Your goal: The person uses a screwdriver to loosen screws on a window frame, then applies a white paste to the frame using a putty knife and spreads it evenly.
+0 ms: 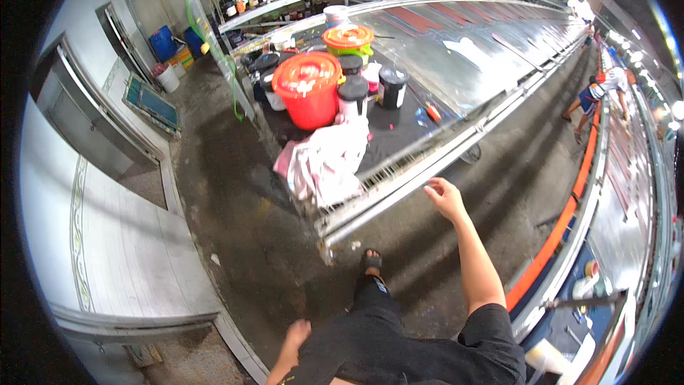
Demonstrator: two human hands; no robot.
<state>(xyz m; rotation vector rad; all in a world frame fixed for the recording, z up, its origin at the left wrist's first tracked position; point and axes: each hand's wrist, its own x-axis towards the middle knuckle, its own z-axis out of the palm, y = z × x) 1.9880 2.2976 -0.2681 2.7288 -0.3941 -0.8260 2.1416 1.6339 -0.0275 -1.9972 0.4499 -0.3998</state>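
My right hand point(445, 199) is held out over the walkway, near the metal edge rail point(420, 173) of the long table. It is empty, with its fingers loosely bent and apart. Low by my left side hangs my left hand point(298, 331), touching nothing that I can see; its fingers are mostly turned out of sight. A crumpled white and pink cloth point(329, 164) drapes over the table's near corner. Behind it stands a red lidded bucket point(308, 93), with several dark-lidded tubs such as a black one point(392, 88) beside it. Farther back sits a bucket with an orange lid point(348, 36).
A second long table with an orange edge strip point(545, 257) runs along the right. A person point(605, 89) leans over it farther off. On the left are a white panelled wall point(135, 242) and a doorway. Blue drums point(162, 44) stand at the back left.
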